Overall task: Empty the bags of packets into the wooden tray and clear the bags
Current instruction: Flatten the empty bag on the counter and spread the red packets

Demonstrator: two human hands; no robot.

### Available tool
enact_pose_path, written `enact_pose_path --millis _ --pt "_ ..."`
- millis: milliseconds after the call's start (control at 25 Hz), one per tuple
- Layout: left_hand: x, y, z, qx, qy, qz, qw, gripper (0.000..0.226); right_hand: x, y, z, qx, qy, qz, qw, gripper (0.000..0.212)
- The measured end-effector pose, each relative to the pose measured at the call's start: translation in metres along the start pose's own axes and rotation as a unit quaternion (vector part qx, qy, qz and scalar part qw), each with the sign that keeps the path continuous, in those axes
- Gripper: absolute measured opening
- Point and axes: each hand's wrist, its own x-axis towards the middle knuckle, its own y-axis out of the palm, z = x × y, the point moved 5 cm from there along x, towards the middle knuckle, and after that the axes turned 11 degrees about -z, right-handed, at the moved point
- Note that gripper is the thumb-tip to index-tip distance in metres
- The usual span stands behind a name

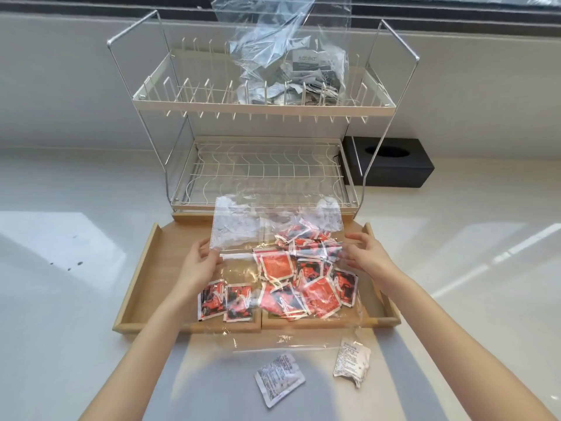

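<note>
Before you stands a two-tier wire dish rack (264, 141) on a pale glossy surface (60, 238), its upper tier lined with upright pegs and its lower tier a wavy wire grid. Just behind the rack's right leg you see a black box (391, 165) with an oval opening on top.

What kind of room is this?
Probably a kitchen. A two-tier dish rack stands on a pale counter against the wall, with a black tissue box beside it.
</note>
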Motion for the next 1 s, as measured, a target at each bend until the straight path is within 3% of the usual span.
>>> enact_pose_path --millis 320,640,800,1000 --pt "0.005 -0.002 0.001 -0.024 0.017 -0.034 0.999 0.036 0.007 -0.002 -0.002 0.006 -0.031 -0.041 0.999 0.023" --pt "-0.011 -0.011 -0.005 -0.054 0.031 -0.034 0.997 0.039 -0.01 -0.009 0.003 0.035 -0.033 -0.028 0.998 0.035" --pt "-0.022 -0.015 -0.017 -0.054 0.096 -0.006 0.994 0.046 -0.016 -0.017 0.009 0.024 -0.072 -0.048 0.996 0.034" --pt "-0.03 -0.018 -0.032 0.033 0.185 0.037 0.981 0.036 -0.023 -0.03 0.017 0.03 -0.125 -0.07 0.989 0.033"
